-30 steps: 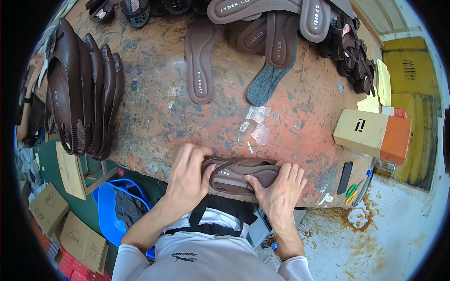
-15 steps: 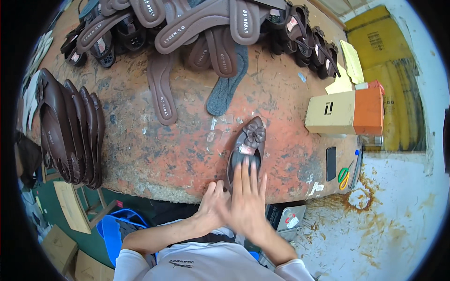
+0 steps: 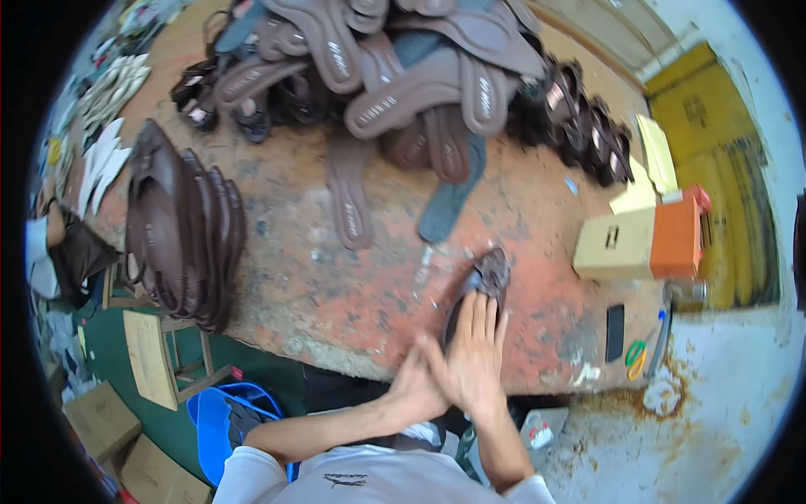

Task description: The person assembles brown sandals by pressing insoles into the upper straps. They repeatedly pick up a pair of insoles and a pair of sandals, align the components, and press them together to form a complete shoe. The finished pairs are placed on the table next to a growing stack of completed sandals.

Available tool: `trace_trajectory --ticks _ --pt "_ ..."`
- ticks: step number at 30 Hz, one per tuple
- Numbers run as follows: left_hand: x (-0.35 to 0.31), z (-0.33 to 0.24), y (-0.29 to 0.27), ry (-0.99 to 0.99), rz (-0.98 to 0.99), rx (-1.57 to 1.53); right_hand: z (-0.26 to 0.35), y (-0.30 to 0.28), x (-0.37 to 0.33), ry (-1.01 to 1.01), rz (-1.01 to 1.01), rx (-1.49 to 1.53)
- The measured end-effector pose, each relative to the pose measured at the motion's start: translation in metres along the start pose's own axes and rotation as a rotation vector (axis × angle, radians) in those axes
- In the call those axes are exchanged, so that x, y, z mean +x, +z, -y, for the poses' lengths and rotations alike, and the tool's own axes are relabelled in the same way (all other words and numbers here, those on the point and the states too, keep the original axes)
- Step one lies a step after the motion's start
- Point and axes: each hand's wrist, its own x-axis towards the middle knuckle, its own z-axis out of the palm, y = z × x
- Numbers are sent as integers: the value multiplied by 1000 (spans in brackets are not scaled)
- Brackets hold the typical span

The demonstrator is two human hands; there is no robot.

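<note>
A dark brown flat shoe point(image 3: 492, 270) with a flower ornament lies on the worn table in front of me, toe pointing away. My right hand point(image 3: 477, 357) reaches into its opening, fingers stretched out flat along the inside and covering most of the insole. Close by the heel end is my left hand point(image 3: 417, 388), partly behind the right one; its fingers are smeared, and whether they touch the shoe cannot be made out. Beyond the toe, a grey-blue insole point(image 3: 449, 206) and a brown padded insole point(image 3: 349, 206) stick out from a pile.
Brown insoles point(image 3: 411, 109) are heaped at the back, with dark shoes point(image 3: 579, 126) around them. Several nested brown shoes point(image 3: 185, 231) stand at left. Right: a shoe box point(image 3: 634, 244), phone point(image 3: 615, 333) and scissors point(image 3: 637, 359). Another person's arm point(image 3: 55, 227) shows at far left.
The whole view has shifted, so table things appear further right and lower. My right hand's fingers reach further over the shoe's opening. My left hand's fingers have loosened from their curl at the heel.
</note>
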Motion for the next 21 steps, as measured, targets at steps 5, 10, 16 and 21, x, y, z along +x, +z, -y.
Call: trace_trajectory --ticks 5,10,16,21 --pt "2 -9 -4 -130 142 -77 4 -19 37 208 266 53" --pt "6 -12 -7 -65 52 25 -21 9 44 206 122 60" --pt "-23 10 -52 -86 -354 -66 26 -66 35 -277 255 306" --pt "-49 54 -161 -391 -526 297 128 -95 174 -402 -434 717"
